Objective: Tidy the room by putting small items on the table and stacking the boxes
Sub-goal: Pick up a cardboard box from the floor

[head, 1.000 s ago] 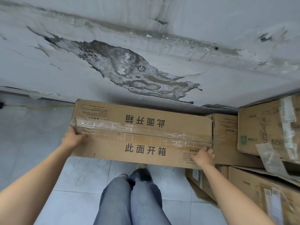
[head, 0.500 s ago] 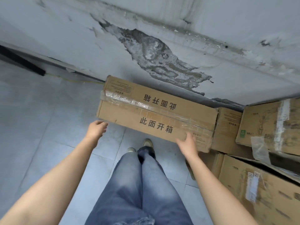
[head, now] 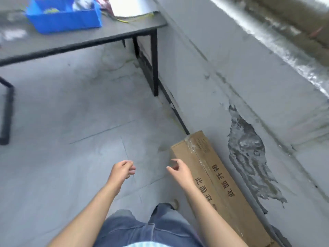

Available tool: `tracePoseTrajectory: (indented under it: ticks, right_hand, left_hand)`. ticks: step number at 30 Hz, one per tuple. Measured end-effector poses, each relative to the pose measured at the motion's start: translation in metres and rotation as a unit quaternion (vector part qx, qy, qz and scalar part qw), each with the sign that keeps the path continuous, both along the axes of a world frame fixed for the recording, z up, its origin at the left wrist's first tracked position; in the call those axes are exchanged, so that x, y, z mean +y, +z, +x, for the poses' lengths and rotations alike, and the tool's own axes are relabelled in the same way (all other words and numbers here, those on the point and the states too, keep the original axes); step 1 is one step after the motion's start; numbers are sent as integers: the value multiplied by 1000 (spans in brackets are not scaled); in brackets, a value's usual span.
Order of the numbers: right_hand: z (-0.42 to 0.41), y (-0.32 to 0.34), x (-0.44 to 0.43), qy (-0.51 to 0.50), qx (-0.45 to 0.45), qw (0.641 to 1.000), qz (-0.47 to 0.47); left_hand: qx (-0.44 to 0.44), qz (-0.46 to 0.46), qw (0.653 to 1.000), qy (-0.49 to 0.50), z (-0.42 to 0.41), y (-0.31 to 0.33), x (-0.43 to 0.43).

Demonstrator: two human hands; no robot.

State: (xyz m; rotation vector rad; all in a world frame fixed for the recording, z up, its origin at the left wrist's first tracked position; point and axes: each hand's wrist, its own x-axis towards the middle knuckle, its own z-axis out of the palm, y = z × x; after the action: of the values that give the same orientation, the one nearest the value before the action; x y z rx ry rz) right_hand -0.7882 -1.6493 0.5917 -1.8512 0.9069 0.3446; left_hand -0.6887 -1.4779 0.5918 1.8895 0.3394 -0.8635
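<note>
A long brown cardboard box (head: 219, 186) with printed characters and clear tape lies against the wall at the lower right. My right hand (head: 179, 171) hovers just left of its near top edge, fingers loosely curled, holding nothing. My left hand (head: 122, 171) hangs over the floor a little further left, fingers loosely curled and empty. A grey table (head: 110, 32) with black legs stands at the upper left. The box's lower end runs out of view behind my right arm.
A blue plastic bin (head: 64, 20) with small items sits on the table, beside some wires. The wall (head: 249, 86) on the right has a patch of peeled plaster. Grey tiled floor (head: 71, 122) stretches between me and the table. My jeans show at the bottom.
Both hands have let go of the long box, which now rests by the wall. My view has turned left, bringing the table and blue bin into sight; the other boxes are gone from view.
</note>
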Motion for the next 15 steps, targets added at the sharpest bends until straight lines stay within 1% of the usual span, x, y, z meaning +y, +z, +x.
tracePoseTrajectory:
  ticks: [2, 6, 8, 11, 13, 15]
  right_hand:
    - [27, 12, 20, 56, -17, 998, -23]
    - [63, 30, 89, 158, -48, 986, -32]
    - [69, 33, 139, 217, -57, 974, -38]
    - [66, 30, 213, 314, -57, 946, -50]
    - [64, 29, 256, 345, -57, 935, -53]
    - [66, 29, 294, 350, -70, 932, -53]
  left_hand:
    - [-36, -28, 996, 81, 10, 19, 33]
    - [-77, -59, 976, 194, 5, 39, 111]
    - [-81, -59, 965, 241, -6, 43, 157]
    - [-84, -53, 945, 312, -21, 49, 228]
    - [-98, -51, 927, 359, -28, 54, 275]
    - [-119, -50, 905, 406, -37, 58, 322]
